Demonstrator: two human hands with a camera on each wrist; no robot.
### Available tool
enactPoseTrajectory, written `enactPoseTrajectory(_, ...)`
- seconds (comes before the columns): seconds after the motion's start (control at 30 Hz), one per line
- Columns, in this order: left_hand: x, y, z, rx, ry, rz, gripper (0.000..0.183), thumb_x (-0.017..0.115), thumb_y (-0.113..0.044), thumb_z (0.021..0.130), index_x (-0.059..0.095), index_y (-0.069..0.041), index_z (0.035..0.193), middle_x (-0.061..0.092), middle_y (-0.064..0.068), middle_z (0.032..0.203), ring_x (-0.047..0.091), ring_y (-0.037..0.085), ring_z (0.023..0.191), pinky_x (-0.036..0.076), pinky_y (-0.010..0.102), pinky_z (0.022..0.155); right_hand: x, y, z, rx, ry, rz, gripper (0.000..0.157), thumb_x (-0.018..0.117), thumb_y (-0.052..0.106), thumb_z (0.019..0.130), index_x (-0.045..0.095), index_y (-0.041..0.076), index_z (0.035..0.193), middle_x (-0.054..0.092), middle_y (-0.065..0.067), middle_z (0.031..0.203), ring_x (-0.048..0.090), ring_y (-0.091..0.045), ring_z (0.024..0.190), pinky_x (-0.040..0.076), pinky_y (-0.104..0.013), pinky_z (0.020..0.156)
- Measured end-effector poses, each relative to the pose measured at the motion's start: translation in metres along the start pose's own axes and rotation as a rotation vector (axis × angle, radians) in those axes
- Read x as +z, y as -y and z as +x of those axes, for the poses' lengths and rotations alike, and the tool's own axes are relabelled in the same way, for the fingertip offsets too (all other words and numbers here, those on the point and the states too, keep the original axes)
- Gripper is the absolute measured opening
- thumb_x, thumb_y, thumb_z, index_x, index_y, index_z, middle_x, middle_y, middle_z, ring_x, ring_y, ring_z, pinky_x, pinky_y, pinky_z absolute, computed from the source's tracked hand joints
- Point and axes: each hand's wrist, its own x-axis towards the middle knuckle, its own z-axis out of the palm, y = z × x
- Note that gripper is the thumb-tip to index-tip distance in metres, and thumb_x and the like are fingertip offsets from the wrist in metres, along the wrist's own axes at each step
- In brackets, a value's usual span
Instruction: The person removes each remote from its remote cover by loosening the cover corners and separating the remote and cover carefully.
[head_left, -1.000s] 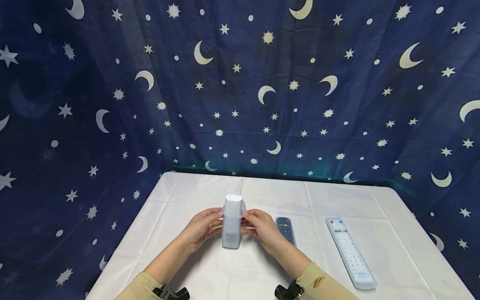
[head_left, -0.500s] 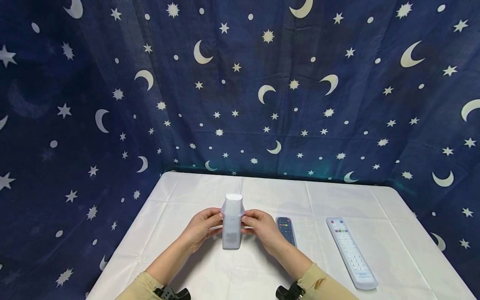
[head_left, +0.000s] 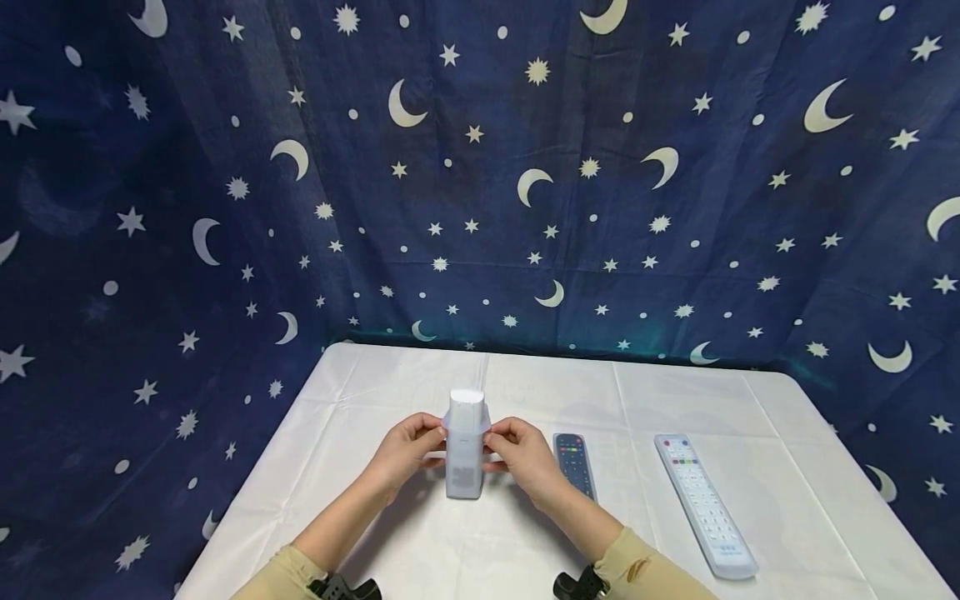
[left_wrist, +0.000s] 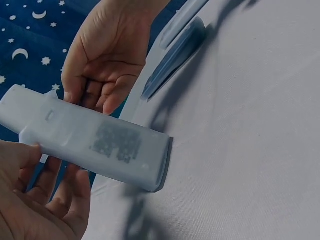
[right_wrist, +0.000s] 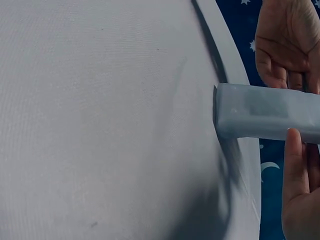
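A white remote control point(head_left: 467, 400) stands nearly upright, its lower part inside a translucent silicone cover point(head_left: 464, 471) and its top end bare. Thumb and fingers of my left hand point(head_left: 405, 457) pinch the cover's flared rim on the left side. On the opposite side my right hand point(head_left: 527, 461) pinches the same rim. The left wrist view shows the bare end of the remote control point(left_wrist: 20, 106) protruding beyond the cover point(left_wrist: 75, 131), with a dark patch showing through the cover. The cover's lower end is close to the tabletop, and the remote's button side is hidden.
Just right of my right hand lies a dark remote point(head_left: 574, 463) with coloured buttons, partly behind the wrist. Farther right is a long white remote point(head_left: 705, 508) in a clear cover. Both lie on the white-covered table point(head_left: 375, 375), with a star-and-moon curtain point(head_left: 480, 208) behind.
The cover's rim spreads wider beside the remote, then draws in slightly, with small finger shifts. Both hands stay in about the same place, and the other remotes stay put.
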Motion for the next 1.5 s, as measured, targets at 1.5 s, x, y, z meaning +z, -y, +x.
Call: enactPoseTrajectory(1.5,0.003,0.006,0.004,0.06,0.018,0.049,0.038,0.057,-0.034,0.104,0.063,-0.001,0.122,0.068,0.012,0.108,0.067,0.026,0.099,0.06,0.041,0.077,0.005,-0.01,-0.004,-0.001,-0.014,-0.04,0.011,0.056,0.005,0.097,0.058,-0.006,0.102,0.063,-0.012,0.09,0.065,-0.02,0.081,0.062,-0.035,0.072)
